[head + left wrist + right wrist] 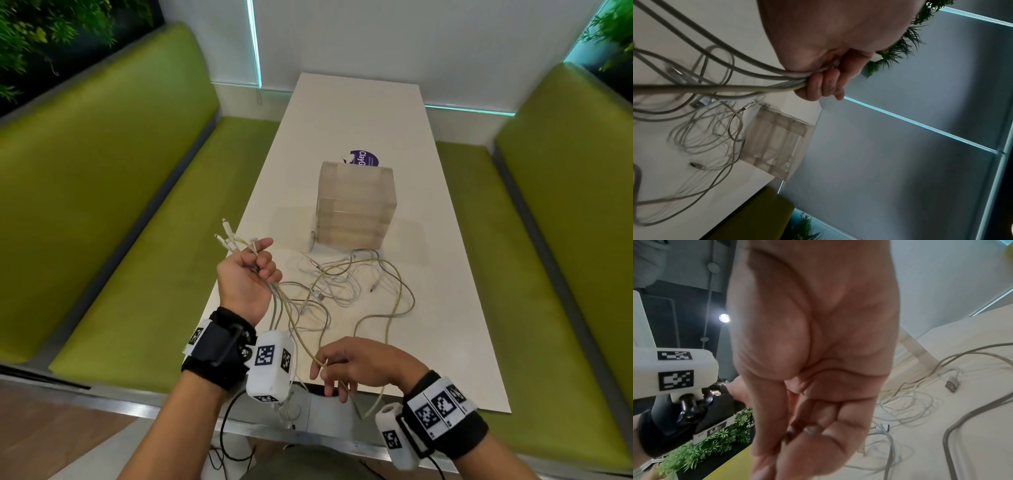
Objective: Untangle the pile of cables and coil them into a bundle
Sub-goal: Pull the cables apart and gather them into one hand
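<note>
A tangle of white and beige cables (346,287) lies on the white table (445,325) in front of a clear box. My left hand (251,270) is raised over the table's left edge and grips a bunch of cable ends (227,236), whose connectors stick up past my fingers; the strands (748,78) run from my fist down to the pile. My right hand (337,368), near the table's front edge, pinches one beige cable (317,361) between thumb and fingers. In the right wrist view the palm (818,353) hides that pinch, with loose cables (910,399) beyond.
A stack of clear plastic boxes (356,209) stands mid-table behind the pile, with a purple round sticker (364,159) behind it. Green benches (102,212) flank the table on both sides. Some cables hang off the front edge (291,407).
</note>
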The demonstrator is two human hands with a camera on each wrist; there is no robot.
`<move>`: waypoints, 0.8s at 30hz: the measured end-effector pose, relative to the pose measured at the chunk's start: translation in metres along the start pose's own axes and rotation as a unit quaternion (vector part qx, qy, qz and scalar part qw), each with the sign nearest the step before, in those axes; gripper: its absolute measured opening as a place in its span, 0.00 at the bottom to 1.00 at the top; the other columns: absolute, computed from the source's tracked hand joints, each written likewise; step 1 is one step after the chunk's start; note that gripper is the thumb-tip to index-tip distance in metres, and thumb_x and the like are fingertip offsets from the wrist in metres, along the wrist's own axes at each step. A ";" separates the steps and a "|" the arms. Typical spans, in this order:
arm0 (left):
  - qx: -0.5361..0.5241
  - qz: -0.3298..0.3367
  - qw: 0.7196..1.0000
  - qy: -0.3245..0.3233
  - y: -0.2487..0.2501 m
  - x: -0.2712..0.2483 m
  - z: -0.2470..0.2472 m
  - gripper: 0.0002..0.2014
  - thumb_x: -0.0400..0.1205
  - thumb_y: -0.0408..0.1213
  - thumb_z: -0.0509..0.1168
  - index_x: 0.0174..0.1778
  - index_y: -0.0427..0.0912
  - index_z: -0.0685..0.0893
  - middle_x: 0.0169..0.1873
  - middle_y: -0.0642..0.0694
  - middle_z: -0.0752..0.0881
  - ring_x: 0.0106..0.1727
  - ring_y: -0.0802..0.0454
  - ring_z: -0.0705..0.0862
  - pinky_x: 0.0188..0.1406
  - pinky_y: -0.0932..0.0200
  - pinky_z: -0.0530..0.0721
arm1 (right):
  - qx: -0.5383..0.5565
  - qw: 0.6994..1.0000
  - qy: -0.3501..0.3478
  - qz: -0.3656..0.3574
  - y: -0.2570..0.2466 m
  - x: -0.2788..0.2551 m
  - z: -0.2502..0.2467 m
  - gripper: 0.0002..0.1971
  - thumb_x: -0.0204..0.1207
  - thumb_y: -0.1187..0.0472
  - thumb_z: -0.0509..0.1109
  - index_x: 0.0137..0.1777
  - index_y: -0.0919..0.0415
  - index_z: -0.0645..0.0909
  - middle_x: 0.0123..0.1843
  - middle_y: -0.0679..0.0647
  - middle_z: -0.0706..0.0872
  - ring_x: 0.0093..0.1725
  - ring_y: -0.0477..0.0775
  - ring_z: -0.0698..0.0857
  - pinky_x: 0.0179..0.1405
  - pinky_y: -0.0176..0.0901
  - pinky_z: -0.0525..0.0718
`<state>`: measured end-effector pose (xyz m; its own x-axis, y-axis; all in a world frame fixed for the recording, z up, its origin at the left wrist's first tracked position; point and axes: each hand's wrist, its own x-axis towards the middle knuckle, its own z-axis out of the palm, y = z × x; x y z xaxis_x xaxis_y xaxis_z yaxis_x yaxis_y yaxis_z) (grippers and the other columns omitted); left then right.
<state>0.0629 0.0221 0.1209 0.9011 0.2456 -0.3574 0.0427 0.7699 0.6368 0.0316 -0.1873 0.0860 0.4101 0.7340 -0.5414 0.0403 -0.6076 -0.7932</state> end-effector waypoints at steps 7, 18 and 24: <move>0.076 0.018 0.997 -0.027 0.004 0.000 -0.002 0.12 0.86 0.37 0.53 0.43 0.37 0.79 0.25 0.51 0.66 0.23 0.57 0.63 0.21 0.65 0.64 | -0.006 1.000 0.002 -0.021 0.002 0.003 0.005 0.09 0.84 0.59 0.61 0.56 0.56 0.82 0.39 0.49 0.87 0.33 0.46 0.84 0.38 0.35 0.80; 0.091 0.115 0.989 -0.023 0.063 0.003 -0.032 0.18 0.88 0.49 0.50 0.34 0.47 0.73 0.19 0.56 0.65 0.17 0.61 0.59 0.14 0.67 0.55 | 0.092 0.987 0.122 -0.045 0.040 -0.017 -0.035 0.10 0.84 0.57 0.63 0.49 0.63 0.80 0.32 0.62 0.78 0.33 0.52 0.85 0.37 0.34 0.77; 0.362 0.094 0.925 -0.069 0.016 -0.017 -0.017 0.15 0.82 0.53 0.59 0.41 0.45 0.81 0.20 0.57 0.65 0.22 0.58 0.61 0.19 0.65 0.62 | 0.207 0.908 0.332 -0.150 0.002 -0.014 -0.062 0.10 0.84 0.62 0.62 0.45 0.64 0.82 0.25 0.51 0.72 0.23 0.47 0.69 0.31 0.44 0.76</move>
<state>0.0413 0.0403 0.1250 0.9664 0.2183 -0.1353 0.1126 0.1135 0.9871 0.0830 -0.2176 0.1088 0.9019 0.4191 -0.1050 -0.0480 -0.1444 -0.9884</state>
